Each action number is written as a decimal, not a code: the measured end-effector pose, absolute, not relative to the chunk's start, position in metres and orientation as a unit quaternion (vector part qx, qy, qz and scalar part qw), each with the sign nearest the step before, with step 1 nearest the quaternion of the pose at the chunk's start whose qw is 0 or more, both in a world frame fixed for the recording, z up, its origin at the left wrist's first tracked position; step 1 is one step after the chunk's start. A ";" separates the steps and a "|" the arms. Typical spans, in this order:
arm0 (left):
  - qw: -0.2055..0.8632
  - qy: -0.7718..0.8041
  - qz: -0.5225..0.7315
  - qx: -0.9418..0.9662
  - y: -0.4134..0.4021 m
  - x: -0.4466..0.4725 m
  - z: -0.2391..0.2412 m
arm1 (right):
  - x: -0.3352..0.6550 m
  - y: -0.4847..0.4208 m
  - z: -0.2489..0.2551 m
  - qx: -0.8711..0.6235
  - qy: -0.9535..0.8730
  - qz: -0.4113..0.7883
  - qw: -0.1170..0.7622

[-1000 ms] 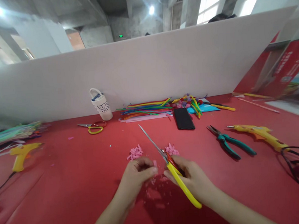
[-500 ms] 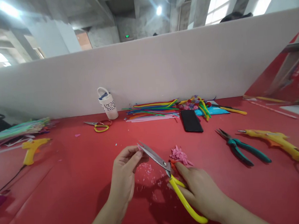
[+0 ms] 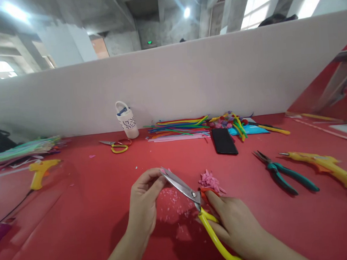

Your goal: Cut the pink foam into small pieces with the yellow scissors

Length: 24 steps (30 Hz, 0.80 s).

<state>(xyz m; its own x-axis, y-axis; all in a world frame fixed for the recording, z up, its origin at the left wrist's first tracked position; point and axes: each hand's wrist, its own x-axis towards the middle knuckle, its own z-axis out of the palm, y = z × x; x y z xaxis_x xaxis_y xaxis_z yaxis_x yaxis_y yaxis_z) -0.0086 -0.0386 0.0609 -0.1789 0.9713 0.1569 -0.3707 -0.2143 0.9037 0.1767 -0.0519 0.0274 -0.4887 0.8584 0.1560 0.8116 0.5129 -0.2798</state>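
My right hand (image 3: 236, 226) grips yellow-handled scissors (image 3: 196, 205), blades pointing up and left over the red table (image 3: 78, 216). My left hand (image 3: 144, 203) pinches a small pink piece (image 3: 163, 171) right at the blade tips. A pink fringed bundle (image 3: 210, 181) lies just beyond my right hand. Tiny pink scraps (image 3: 174, 209) are scattered on the table between my hands.
Teal pliers (image 3: 283, 172) and a yellow glue gun (image 3: 324, 165) lie at the right. A black phone (image 3: 224, 141), coloured pipe cleaners (image 3: 179, 128), a white cup (image 3: 127, 120) and small scissors (image 3: 116, 146) sit by the white partition. Another glue gun (image 3: 41, 173) lies left.
The scissors' blades swung down and left toward my left hand, which moved left and now pinches a pink piece at the tips. One pink bundle is no longer seen.
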 end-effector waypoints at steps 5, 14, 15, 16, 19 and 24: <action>0.497 0.382 0.662 0.411 -0.038 -0.009 0.061 | 0.177 -0.052 0.027 -0.481 -0.863 0.071 0.140; 0.496 0.386 0.666 0.402 -0.039 -0.008 0.062 | 0.176 -0.052 0.027 -0.481 -0.863 0.056 0.143; 0.496 0.387 0.667 0.400 -0.040 -0.008 0.062 | 0.176 -0.052 0.027 -0.481 -0.864 0.055 0.142; 0.496 0.387 0.667 0.399 -0.040 -0.008 0.062 | 0.176 -0.052 0.027 -0.481 -0.864 0.054 0.140; 0.498 0.390 0.667 0.395 -0.040 -0.008 0.063 | 0.176 -0.052 0.028 -0.484 -0.863 0.058 0.136; 0.496 0.392 0.668 0.393 -0.040 -0.009 0.063 | 0.176 -0.053 0.028 -0.481 -0.863 0.066 0.137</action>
